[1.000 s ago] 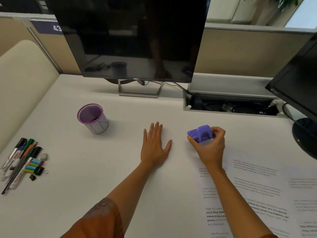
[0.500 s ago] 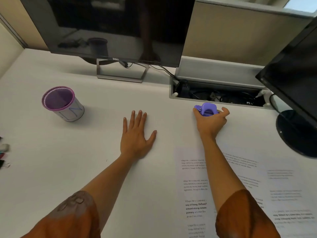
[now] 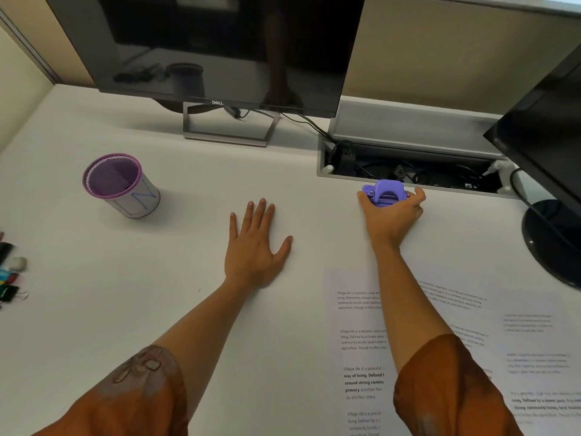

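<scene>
pens (image 3: 7, 269) seen at far-left edge, partly cut off. cup (image 3: 125, 196) stood upright on desk (image 3: 157, 294), left of centre. left hand (image 3: 256, 250) laid flat on desk, palm down, fingers straight and slightly spread, nothing held. punch (image 3: 386, 191) clamped by right hand (image 3: 394, 220), thumb on its left, fingers curled round its right; punch placed far right, just beside near rim of cable tray (image 3: 408, 133); contact with desk not discernible. sheets (image 3: 361, 341) spread near right, under right forearm.

light: soft, even | glare: monitor (image 3: 220, 42) reflections | edges: wide-angle bending | printed text blurred
</scene>
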`<state>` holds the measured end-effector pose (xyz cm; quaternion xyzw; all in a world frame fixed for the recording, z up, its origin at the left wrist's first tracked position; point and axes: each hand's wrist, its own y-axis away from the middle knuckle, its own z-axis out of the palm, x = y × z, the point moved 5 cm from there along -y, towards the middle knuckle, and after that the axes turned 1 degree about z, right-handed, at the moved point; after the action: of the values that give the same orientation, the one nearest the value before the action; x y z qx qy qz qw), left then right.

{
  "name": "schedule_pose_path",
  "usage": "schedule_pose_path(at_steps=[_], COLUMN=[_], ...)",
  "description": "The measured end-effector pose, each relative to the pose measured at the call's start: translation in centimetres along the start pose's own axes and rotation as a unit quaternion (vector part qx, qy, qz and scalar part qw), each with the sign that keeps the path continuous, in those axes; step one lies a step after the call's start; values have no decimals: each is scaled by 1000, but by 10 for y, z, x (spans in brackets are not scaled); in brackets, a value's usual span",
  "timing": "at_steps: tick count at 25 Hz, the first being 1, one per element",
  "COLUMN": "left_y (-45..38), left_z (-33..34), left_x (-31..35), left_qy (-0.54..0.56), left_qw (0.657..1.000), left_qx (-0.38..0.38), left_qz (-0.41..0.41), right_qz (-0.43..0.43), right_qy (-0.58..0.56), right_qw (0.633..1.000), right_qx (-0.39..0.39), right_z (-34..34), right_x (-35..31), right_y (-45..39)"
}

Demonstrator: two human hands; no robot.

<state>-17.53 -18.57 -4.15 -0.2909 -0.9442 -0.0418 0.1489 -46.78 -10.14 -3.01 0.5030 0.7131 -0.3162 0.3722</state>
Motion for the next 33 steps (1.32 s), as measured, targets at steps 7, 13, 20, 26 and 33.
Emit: schedule_pose_path(at_steps=[7, 13, 20, 26, 33], left_y=[0, 0, 1, 7, 48], left_z=[0, -1, -2, -11, -18], left_x=[0, -1, 1, 5, 14], left_qy=[3, 2, 2, 8, 34], left_qw=[1000, 1000, 1000, 999, 991], left_qx=[5, 3, 3, 37, 94], left_qz=[2, -1, 1, 14, 84], right_qz=[1, -19, 26, 5, -45], right_qy=[11, 23, -73, -43, -110], right_qw=[1000, 999, 996, 999, 993], right_qx=[-3, -17, -44, -33, -22], right_z=[3, 3, -10, -49, -108], right_x=[1, 2, -1, -11, 8], right_y=[1, 2, -6, 19, 127])
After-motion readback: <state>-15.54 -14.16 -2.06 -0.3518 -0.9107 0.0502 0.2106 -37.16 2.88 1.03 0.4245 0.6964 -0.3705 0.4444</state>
